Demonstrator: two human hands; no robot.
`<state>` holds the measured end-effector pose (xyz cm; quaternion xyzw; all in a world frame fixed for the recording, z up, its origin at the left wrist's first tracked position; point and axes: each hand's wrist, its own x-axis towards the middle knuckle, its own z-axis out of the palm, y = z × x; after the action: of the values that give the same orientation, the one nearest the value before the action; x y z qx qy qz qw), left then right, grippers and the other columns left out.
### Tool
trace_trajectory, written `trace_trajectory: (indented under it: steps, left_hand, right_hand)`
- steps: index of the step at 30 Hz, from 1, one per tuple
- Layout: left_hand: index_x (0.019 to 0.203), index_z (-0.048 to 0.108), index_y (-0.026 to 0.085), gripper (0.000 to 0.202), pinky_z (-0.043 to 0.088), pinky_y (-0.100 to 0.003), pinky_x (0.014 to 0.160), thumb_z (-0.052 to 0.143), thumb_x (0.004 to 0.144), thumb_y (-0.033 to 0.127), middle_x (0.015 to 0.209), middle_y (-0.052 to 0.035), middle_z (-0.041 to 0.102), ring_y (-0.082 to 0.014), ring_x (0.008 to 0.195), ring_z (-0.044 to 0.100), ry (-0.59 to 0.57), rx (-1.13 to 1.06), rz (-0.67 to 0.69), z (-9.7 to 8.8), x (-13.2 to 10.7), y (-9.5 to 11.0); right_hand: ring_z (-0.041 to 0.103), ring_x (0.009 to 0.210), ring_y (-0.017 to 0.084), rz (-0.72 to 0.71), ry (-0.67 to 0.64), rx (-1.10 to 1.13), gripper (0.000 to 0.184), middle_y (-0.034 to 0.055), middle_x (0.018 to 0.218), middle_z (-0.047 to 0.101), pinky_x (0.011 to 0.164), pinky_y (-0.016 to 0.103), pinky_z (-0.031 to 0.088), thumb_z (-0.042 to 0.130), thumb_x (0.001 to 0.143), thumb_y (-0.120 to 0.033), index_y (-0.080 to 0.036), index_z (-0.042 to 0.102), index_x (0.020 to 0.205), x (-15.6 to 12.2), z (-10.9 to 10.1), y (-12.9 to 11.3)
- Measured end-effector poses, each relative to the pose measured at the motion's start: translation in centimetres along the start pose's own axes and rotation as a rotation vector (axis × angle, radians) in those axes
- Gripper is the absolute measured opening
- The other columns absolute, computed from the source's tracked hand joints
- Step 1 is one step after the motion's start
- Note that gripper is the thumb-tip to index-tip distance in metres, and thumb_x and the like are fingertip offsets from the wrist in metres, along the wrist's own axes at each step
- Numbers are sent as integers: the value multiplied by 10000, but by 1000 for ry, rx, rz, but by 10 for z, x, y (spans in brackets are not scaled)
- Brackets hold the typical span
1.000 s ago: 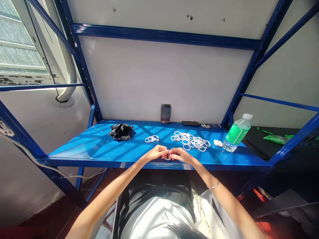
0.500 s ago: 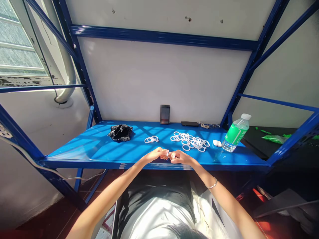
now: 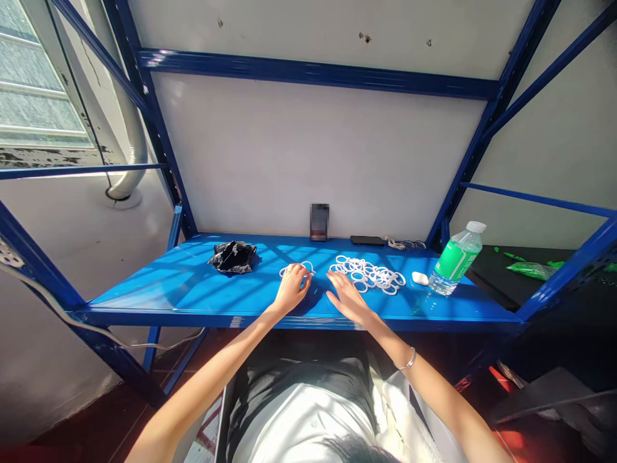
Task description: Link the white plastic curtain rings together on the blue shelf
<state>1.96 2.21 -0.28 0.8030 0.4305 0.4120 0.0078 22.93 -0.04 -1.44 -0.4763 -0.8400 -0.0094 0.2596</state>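
My left hand point(image 3: 292, 288) is over the small group of white rings point(image 3: 283, 271) on the blue tabletop. Its thumb and fingers are curled together in a pinch around a white ring point(image 3: 308, 265); the hand covers most of that group. My right hand point(image 3: 348, 297) has its fingers stretched out, with the thumb apart and nothing held. Its fingertips are at the left edge of the larger heap of white rings point(image 3: 378, 276), partly covering it.
A crumpled black plastic bag point(image 3: 233, 257) lies on the left of the blue table point(image 3: 193, 296). At the back are a blurred dark upright object point(image 3: 319, 222), a black phone-like slab point(image 3: 367, 240) and a coiled cable point(image 3: 405, 244). A white case point(image 3: 420, 278) and water bottle point(image 3: 456, 258) are right.
My hands were together near the table's front edge, both closed. They have parted and moved forward, the left to the small ring group and the right, now spread, to the large heap.
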Motion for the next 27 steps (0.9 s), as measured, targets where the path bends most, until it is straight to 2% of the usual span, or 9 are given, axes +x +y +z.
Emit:
trace_trajectory:
  steps: [2, 4, 8, 13, 16, 19, 21, 24, 27]
  left_hand:
    - [939, 588, 182, 190, 414, -404, 873, 400, 931, 212, 1085, -123, 596, -272, 1129, 477, 7, 204, 7, -4, 1, -10]
    - [975, 577, 180, 181, 418, -415, 862, 404, 923, 180, 1134, -135, 583, -292, 1188, 447, -15, 281, -34, -6, 2, -19]
    - [1004, 554, 176, 153, 431, -417, 864, 430, 915, 184, 1116, -119, 592, -296, 1213, 443, -102, 240, -94, -4, 1, -24]
    - [1039, 537, 179, 174, 414, -424, 923, 412, 918, 175, 1198, -128, 546, -286, 1253, 406, -82, 246, 3, 1, -3, -20]
    - [1060, 533, 173, 189, 421, -418, 929, 412, 915, 171, 1187, -129, 543, -281, 1242, 411, -102, 218, 59, 1, -3, -18]
    - [1081, 542, 167, 203, 414, -426, 968, 426, 917, 190, 1167, -120, 554, -268, 1219, 435, -137, 158, 131, -1, -2, -15]
    - [1111, 555, 177, 227, 424, -424, 974, 437, 920, 214, 1164, -113, 559, -258, 1192, 460, -185, 113, 201, -2, -2, -13]
    - [1145, 582, 208, 262, 459, -414, 940, 440, 932, 260, 1146, -102, 572, -255, 1149, 491, -259, 53, 283, -3, -2, -11]
    - [1119, 619, 225, 264, 476, -399, 917, 444, 937, 304, 1123, -93, 587, -251, 1112, 509, -299, 10, 319, -5, -2, -11]
  right_hand:
    - [282, 1413, 290, 33, -32, -81, 522, 119, 1512, 349, 1119, 489, 334, 406, 958, -361, -172, 360, 1442, 1, 4, 1]
    - [259, 1423, 302, 46, -38, -120, 547, 129, 1523, 325, 1136, 505, 298, 396, 964, -395, -157, 345, 1454, 3, 7, 2]
    - [258, 1422, 309, 55, -26, -155, 578, 144, 1523, 319, 1144, 523, 263, 387, 965, -429, -129, 341, 1457, 7, 11, 4]
    - [289, 1400, 341, 87, -34, -156, 571, 167, 1491, 368, 1112, 572, 278, 359, 970, -438, -122, 359, 1446, 13, 13, 4]
    - [373, 1343, 347, 81, -22, -133, 481, 173, 1402, 478, 1089, 582, 303, 411, 962, -385, -135, 455, 1370, 13, 8, 1]
    - [507, 1209, 294, -23, 6, -50, 315, 138, 1224, 598, 1022, 494, 414, 471, 935, -263, -160, 562, 1218, 12, 0, -5]
    - [572, 1091, 248, -136, -21, 42, 247, 100, 1123, 632, 938, 419, 482, 481, 916, -198, -185, 590, 1138, 10, -5, -8]
    - [596, 995, 211, -286, -61, 138, 217, 56, 1033, 653, 894, 376, 492, 490, 898, -141, -224, 607, 1062, 6, -8, -10]
    - [597, 961, 201, -353, -53, 181, 195, 37, 976, 659, 878, 366, 484, 509, 896, -132, -239, 610, 1024, 4, -8, -9]
